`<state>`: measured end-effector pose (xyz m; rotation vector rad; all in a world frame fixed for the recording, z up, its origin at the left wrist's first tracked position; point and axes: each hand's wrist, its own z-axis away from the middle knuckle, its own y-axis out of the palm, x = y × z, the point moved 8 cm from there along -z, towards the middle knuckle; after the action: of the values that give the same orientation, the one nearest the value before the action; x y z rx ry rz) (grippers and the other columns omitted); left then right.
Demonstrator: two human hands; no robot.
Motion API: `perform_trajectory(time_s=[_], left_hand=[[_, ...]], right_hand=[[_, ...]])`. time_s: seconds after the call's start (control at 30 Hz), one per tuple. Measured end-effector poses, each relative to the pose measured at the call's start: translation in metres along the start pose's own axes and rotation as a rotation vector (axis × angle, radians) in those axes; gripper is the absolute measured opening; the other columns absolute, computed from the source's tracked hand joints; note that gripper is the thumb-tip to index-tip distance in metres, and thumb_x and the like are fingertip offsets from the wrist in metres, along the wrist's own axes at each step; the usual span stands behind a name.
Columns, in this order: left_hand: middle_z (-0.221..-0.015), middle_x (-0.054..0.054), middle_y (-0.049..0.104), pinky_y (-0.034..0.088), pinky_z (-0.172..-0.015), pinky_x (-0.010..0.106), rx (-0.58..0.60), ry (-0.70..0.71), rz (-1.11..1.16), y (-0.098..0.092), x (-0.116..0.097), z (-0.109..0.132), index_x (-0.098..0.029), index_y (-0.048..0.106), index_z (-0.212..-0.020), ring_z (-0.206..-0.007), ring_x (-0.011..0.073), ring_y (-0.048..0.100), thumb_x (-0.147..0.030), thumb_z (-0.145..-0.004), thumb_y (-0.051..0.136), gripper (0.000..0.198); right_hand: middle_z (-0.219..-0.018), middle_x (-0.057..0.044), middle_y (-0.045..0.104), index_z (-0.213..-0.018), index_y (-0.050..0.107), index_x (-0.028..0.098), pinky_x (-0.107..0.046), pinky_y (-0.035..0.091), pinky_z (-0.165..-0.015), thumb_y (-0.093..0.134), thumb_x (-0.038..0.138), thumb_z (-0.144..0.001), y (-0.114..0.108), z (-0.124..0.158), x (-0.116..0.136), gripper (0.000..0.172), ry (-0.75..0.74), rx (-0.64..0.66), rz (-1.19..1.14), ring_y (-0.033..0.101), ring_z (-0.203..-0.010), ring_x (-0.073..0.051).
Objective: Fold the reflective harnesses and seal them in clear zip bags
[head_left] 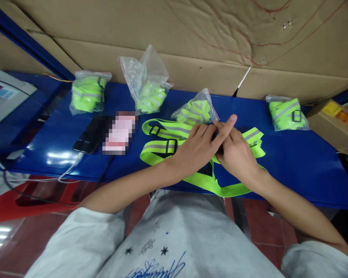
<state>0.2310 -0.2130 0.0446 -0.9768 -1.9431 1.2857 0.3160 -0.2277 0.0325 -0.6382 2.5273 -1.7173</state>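
Observation:
A neon-yellow reflective strap (229, 190) with a grey stripe lies in loops on the blue tabletop, and its black slide buckle (171, 146) shows left of my hands. My left hand (195, 148) is over the middle of the straps, its fingers bent down onto them and its thumb stretched out to the right. Against it, my right hand (236, 148) curls closed around part of the strap, its index finger under the left thumb. Something dark shows between the hands, too covered to make out. Both hands' fingertips are partly hidden.
Bagged yellow straps stand along the back: a left bag (88, 92), an open bag (150, 92), a bag (194, 110) just beyond my hands, and a right bag (288, 114). A black phone (88, 135) with a cable lies left, beside a pixelated item (120, 133). A cardboard box (333, 127) sits right.

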Motion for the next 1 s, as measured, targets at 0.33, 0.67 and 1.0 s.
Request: perform_trajectory(time_s=[0.33,0.67,1.0], left_hand=[[-0.104,0.004,0.080,0.056,-0.089,0.033,0.097,-0.092,0.525,-0.054,0.062,-0.007,-0.020,0.074,-0.111,-0.098,0.0213,0.076,-0.029,-0.098,0.061,0.020],[-0.119,0.006,0.070,0.052,-0.101,0.038,-0.234,-0.198,0.389,-0.121,0.072,-0.020,-0.021,0.059,-0.128,-0.115,0.0219,0.068,-0.023,-0.100,0.051,0.030],[-0.108,0.002,0.057,0.049,-0.088,0.033,-0.295,0.036,0.900,-0.140,0.064,-0.049,-0.019,0.047,-0.133,-0.103,0.0177,0.068,-0.019,-0.098,0.049,0.035]], right_hand=[[-0.111,-0.001,0.080,-0.115,0.076,0.026,-0.038,0.063,-0.091,0.067,0.032,-0.097,-0.077,-0.030,-0.024,0.021,-0.013,0.102,-0.406,0.077,-0.098,-0.022],[-0.160,-0.012,0.050,-0.155,0.047,0.025,-0.052,0.047,-0.121,0.065,0.041,-0.101,-0.114,-0.032,-0.010,0.060,-0.037,-0.205,-0.308,0.049,-0.149,-0.030],[-0.142,0.001,0.067,-0.135,0.068,0.039,-0.046,0.053,-0.117,0.062,0.068,-0.095,-0.116,-0.073,-0.031,0.050,-0.040,-0.246,-1.060,0.057,-0.143,-0.030]])
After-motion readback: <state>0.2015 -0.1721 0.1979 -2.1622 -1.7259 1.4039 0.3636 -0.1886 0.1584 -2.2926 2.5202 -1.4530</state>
